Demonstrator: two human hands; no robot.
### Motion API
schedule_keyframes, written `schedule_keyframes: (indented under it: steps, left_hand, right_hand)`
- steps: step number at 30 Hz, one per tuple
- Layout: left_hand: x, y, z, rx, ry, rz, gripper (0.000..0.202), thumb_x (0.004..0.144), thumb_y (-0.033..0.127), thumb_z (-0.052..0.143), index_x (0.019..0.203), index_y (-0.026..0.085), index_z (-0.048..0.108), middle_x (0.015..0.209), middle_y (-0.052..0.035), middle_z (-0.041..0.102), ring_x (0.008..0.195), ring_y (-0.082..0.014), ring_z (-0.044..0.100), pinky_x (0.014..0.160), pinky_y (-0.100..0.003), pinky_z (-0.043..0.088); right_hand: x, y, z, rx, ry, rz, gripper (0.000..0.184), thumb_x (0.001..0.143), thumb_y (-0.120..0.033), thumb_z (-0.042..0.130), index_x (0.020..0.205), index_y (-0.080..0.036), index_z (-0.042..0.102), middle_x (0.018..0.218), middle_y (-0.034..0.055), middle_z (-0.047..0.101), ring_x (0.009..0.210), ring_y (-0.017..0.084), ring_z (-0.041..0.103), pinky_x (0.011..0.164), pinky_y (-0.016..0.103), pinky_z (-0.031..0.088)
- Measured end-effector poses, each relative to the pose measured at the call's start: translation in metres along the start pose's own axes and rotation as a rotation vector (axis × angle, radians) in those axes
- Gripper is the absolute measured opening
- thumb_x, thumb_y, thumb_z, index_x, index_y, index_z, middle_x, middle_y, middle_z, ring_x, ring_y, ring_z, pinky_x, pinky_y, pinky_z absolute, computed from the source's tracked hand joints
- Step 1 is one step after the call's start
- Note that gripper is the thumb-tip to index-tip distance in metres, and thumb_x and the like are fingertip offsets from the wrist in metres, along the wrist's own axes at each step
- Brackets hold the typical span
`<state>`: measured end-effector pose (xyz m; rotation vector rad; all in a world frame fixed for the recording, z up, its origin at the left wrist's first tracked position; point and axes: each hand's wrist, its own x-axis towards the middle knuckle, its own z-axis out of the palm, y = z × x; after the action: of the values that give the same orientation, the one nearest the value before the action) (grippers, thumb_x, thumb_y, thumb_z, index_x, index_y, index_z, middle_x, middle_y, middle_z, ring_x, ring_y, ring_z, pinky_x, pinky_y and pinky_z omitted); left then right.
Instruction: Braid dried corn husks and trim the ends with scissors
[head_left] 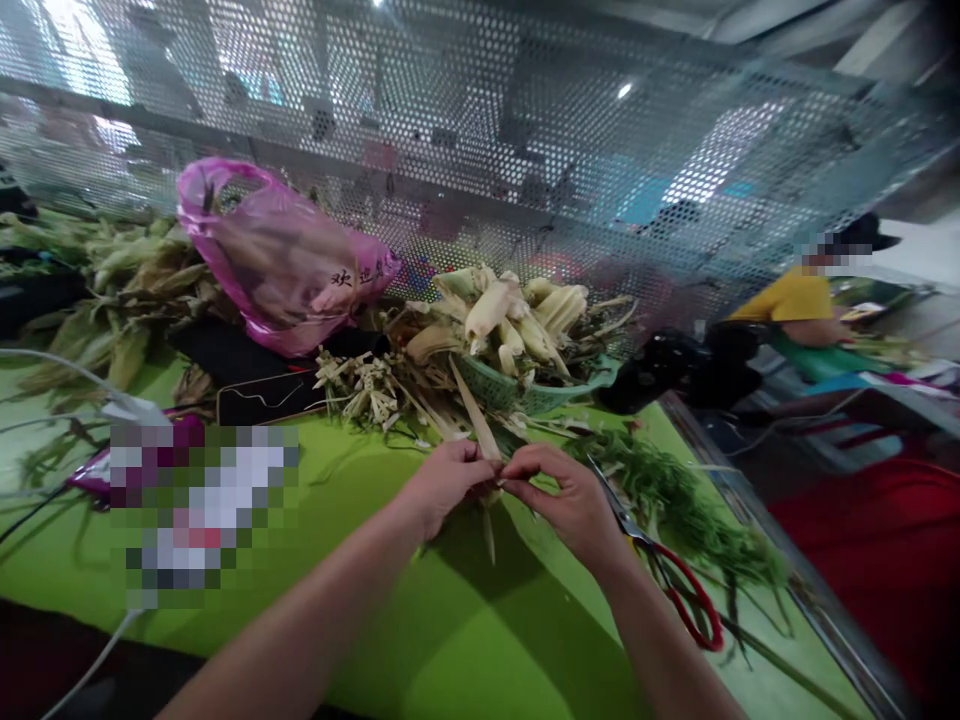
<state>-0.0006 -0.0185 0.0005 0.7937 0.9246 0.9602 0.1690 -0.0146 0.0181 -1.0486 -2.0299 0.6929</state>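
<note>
Left hand and right hand are pinching a corn-husk strip in closed fingertips over the green table, left of the scissors. Uneven tugging would be risking a split.

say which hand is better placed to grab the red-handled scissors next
Probably the right hand: the scissors lie beside its wrist, while the left hand is farther away. Both seem to pinch the pale strip, so the right would need to let go first.
</note>
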Motion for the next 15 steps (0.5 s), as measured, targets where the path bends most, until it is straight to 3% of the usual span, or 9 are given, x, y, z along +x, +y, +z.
schedule_keyframes:
  steps: [7, 15]
  left_hand:
    - [0.0014, -0.0035, -0.001, -0.009, -0.011, 0.046, 0.031, 0.061, 0.04, 0.077, 0.061, 0.013, 0.062, 0.056, 0.0013, 0.053, 0.051, -0.007, 0.042, 0.055, -0.023, 0.032]
    - [-0.0006, -0.0014, -0.0012, -0.003, -0.023, 0.035, 0.024, 0.064, 0.035, 0.076, 0.066, 0.013, 0.07, 0.065, -0.0038, 0.063, 0.056, -0.0088, 0.048, 0.06, -0.023, 0.038]
  right_hand:
    - [-0.0004, -0.0012, -0.0005, -0.034, 0.045, -0.026, 0.009, 0.082, -0.026, 0.066, 0.075, -0.021, 0.066, 0.08, 0.0037, 0.063, 0.078, 0.019, 0.06, 0.074, 0.032, 0.048]
    - [-0.0031, -0.0042, 0.0032, 0.055, 0.101, 0.112, 0.01, 0.078, -0.025, 0.067, 0.072, -0.019, 0.062, 0.075, 0.0024, 0.06, 0.072, 0.018, 0.058, 0.067, 0.029, 0.047]
